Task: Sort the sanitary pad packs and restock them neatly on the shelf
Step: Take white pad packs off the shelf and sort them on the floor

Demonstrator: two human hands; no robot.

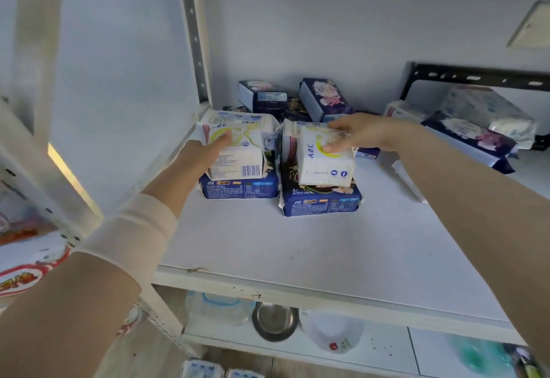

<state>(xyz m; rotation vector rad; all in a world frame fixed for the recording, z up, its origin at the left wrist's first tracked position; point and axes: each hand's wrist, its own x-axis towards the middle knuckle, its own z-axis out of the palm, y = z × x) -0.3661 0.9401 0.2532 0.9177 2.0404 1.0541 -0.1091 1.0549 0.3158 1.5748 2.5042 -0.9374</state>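
While two stacks stand on the shelf (297, 243), the left hand (208, 151) has fingers clamped on the left white pack (238, 151), atop a blue pack (239, 188) | right hand (360, 135): fingers clamped on right white pack (326, 160) | likely aim: squaring each stack.

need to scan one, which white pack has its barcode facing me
The left white pack, held by the left hand: barcode at its lower corner. The right white pack shows none.

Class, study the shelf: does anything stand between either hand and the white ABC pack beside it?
Nothing visible does. The left hand holds the left white pack and the right hand holds the right white pack; both rest on blue packs.
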